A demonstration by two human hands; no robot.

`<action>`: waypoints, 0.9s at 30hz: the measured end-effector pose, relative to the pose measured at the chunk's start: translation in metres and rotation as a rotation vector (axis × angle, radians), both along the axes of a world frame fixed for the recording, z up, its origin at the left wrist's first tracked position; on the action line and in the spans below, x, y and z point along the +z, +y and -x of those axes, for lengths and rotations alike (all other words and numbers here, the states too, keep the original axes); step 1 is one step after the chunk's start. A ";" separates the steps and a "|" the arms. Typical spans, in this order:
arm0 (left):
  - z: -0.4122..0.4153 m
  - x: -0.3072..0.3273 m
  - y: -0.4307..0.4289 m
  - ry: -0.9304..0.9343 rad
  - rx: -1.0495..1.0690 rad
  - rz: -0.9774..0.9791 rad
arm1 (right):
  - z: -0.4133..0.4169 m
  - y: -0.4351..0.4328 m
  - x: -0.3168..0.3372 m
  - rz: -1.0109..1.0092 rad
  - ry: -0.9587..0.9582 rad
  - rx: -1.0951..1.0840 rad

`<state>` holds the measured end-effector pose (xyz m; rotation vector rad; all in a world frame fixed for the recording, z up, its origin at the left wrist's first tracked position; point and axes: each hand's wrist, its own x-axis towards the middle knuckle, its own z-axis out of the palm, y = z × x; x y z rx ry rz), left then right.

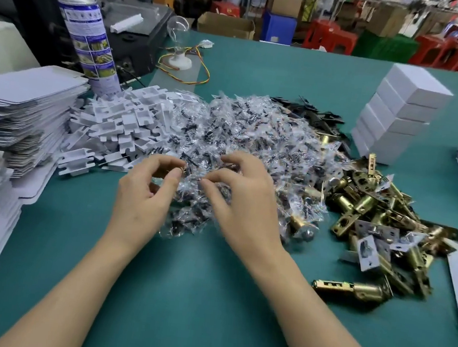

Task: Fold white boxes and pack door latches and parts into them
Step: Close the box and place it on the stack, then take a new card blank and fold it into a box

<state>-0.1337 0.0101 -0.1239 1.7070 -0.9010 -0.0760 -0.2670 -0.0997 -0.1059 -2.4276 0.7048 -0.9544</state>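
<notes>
Left hand (145, 192) and right hand (244, 203) are each pinching bags (255, 130). Few boxes (394, 112) are standing beyond-right of the grip, flats (22, 98) left, latches (374, 218) right: judging mostly unpacked.

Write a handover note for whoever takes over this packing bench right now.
Left hand and right hand: fingers curled over the screw bags, fingertips at the bags. It is too blurred to tell whether one is pinched.
Flat box blanks are stacked on the left, with white inserts beside them. Brass latches are piled on the right.
Done: a stack of closed white boxes far right, contents not visible.
Left: no open box is visible. Probably fold a blank next, then pack a latch, insert and bag.
</notes>
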 end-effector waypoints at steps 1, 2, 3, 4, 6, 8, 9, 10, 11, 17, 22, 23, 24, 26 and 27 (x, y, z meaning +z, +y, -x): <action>-0.003 0.000 -0.001 -0.031 0.022 -0.015 | 0.000 0.002 -0.006 0.011 0.027 0.005; -0.006 0.000 -0.002 -0.070 0.047 -0.037 | 0.000 0.005 -0.011 0.020 0.061 0.019; -0.010 0.000 -0.002 -0.110 0.073 -0.067 | 0.000 0.007 -0.015 0.022 0.095 0.037; -0.015 0.002 -0.004 -0.146 0.099 -0.104 | 0.000 0.008 -0.019 0.020 0.124 0.054; -0.028 0.009 -0.008 -0.214 0.155 -0.197 | 0.000 0.009 -0.023 0.028 0.162 0.072; -0.047 0.022 -0.014 -0.279 0.217 -0.326 | 0.000 0.009 -0.024 0.026 0.172 0.079; -0.058 0.030 -0.016 -0.301 0.252 -0.401 | 0.000 0.009 -0.024 0.019 0.170 0.084; -0.071 0.039 -0.019 -0.324 0.288 -0.472 | 0.000 0.008 -0.023 0.011 0.168 0.086; -0.084 0.048 -0.022 -0.352 0.320 -0.537 | 0.001 0.007 -0.022 0.005 0.165 0.086; -0.147 0.084 -0.033 -0.627 0.509 -0.886 | 0.003 0.006 -0.019 -0.037 0.172 0.088; -0.184 0.093 -0.022 -0.522 0.566 -1.183 | 0.004 0.006 -0.018 -0.049 0.168 0.092; -0.188 0.091 -0.018 -0.539 0.557 -1.186 | 0.004 0.006 -0.018 -0.052 0.168 0.092; -0.190 0.089 -0.015 -0.569 0.555 -1.183 | 0.003 0.006 -0.018 -0.053 0.168 0.092; -0.193 0.087 -0.008 -0.658 0.559 -1.198 | 0.002 0.006 -0.017 -0.053 0.169 0.096; -0.193 0.088 -0.007 -0.718 0.554 -1.207 | 0.002 0.006 -0.017 -0.054 0.166 0.099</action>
